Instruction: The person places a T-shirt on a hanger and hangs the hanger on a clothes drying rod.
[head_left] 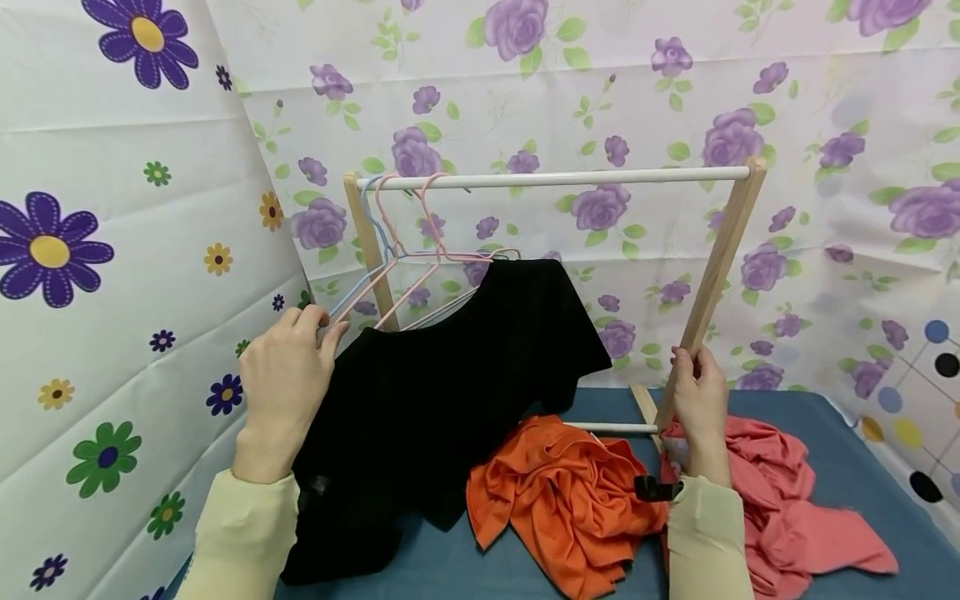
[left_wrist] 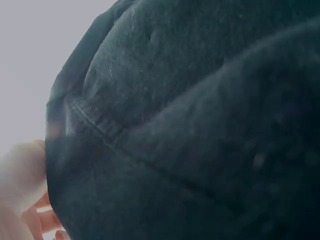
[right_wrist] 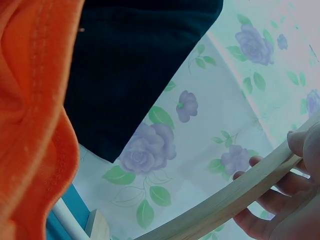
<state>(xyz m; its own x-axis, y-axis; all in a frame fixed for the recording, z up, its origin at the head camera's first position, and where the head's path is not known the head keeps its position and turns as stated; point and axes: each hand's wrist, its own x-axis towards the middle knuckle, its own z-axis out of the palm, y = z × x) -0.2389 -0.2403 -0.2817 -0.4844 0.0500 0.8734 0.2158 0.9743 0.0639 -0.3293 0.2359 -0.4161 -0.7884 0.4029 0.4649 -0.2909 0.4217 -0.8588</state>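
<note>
A black T-shirt (head_left: 442, 375) hangs from a pink clothes hanger (head_left: 433, 250) on the white rail (head_left: 570, 177) of a wooden clothes rack. My left hand (head_left: 283, 375) pinches hanger ends beside the shirt's left shoulder, where a blue hanger (head_left: 360, 283) and a second pink one meet the fingertips. In the left wrist view, dark cloth (left_wrist: 165, 125) covers most of the picture and partly hides that hand. My right hand (head_left: 701, 396) grips the rack's right wooden post (head_left: 716, 258), with fingers curled round it in the right wrist view.
An orange garment (head_left: 566, 500) lies crumpled on the blue tabletop (head_left: 442, 575), below the shirt. Behind the right forearm spreads a coral-pink garment (head_left: 787, 508). A lower white bar (head_left: 611, 428) joins the rack's foot. Flowered sheets (head_left: 480, 108) enclose the back and sides.
</note>
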